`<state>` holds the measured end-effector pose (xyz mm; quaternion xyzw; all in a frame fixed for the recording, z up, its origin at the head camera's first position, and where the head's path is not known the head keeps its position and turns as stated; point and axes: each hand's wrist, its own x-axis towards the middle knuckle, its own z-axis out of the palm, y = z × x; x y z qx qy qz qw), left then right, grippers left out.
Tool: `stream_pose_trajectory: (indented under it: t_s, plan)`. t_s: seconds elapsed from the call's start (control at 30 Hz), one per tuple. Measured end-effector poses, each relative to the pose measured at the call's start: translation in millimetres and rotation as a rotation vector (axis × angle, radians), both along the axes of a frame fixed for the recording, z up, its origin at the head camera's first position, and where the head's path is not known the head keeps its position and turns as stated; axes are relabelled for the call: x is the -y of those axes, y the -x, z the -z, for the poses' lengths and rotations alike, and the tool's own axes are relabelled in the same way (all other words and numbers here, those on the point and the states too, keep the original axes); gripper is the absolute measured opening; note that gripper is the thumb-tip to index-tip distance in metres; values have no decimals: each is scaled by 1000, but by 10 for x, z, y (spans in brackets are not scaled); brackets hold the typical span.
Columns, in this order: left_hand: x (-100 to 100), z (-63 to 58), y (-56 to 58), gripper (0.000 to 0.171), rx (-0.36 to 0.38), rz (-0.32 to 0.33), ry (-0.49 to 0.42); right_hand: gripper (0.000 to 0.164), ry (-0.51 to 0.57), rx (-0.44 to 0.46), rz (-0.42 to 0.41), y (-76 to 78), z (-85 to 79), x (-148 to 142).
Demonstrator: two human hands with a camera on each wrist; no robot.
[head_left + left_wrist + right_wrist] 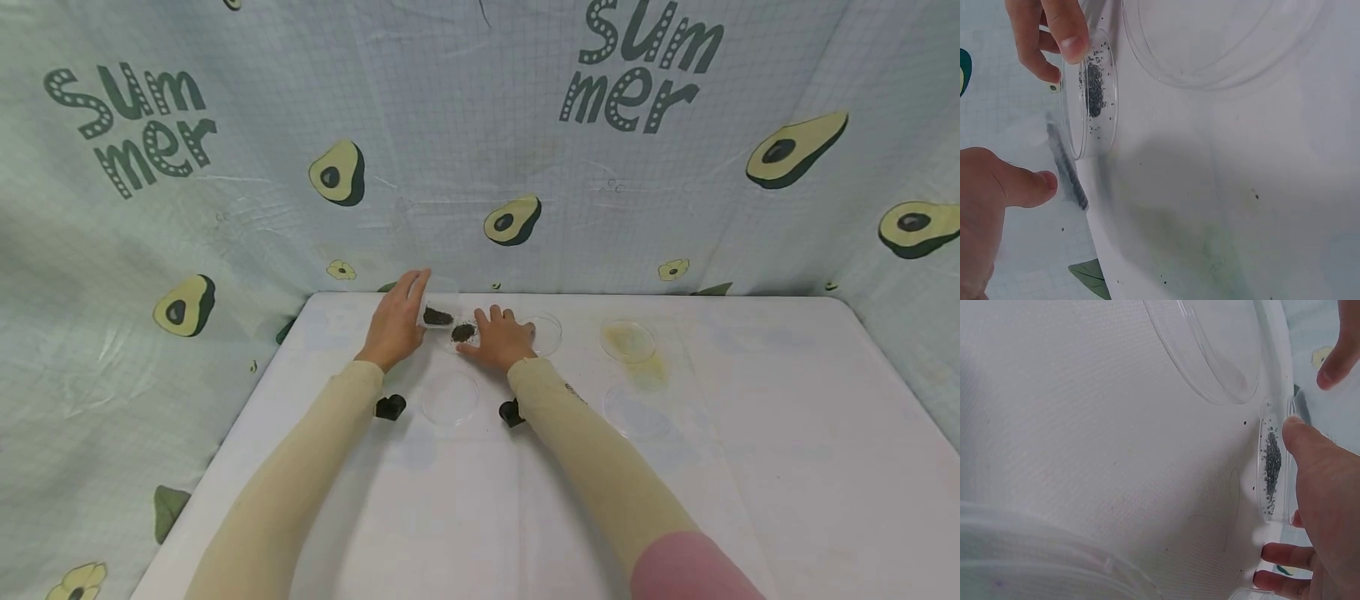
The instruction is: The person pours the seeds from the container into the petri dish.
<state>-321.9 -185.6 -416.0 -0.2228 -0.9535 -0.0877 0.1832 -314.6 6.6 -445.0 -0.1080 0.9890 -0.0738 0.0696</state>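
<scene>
A small petri dish (pixel 464 332) with a pile of dark, seed-like grains lies near the table's far edge. My right hand (pixel 501 340) grips its rim, thumb on the near-left side and fingers across the far side. Just left of it, my left hand (pixel 396 321) holds the edge of a clear plastic bag (pixel 438 317) by thumb and fingers. Dark grains have settled along the bag's bottom. In the left wrist view the left thumb (pixel 1038 187) lies along the bag's film, the other fingers being hidden. Loose grains are scattered in the dish (pixel 1272 465).
Clear petri dishes stand about: one (pixel 549 333) right of my right hand, one (pixel 450 398) between my forearms, one (pixel 628 342) over a yellowish patch, one (pixel 637 414) partly behind my right sleeve. A few stray grains (pixel 1257 197) dot the white table. Printed cloth hangs behind.
</scene>
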Motion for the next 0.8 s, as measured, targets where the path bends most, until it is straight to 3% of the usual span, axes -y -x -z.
stream_pose_trajectory:
  t_s: [0.2,0.47,0.8]
  plan:
    - [35,10,-22,102,8,-19,-23,81,1,-9,11,1,4,0]
    - [103,37,-65,103,110,-108,-63,81,7,0,3,-47,-39,5]
    - [166,17,-107,99,212,-149,-158,80,15,-7,1,-54,-44,1]
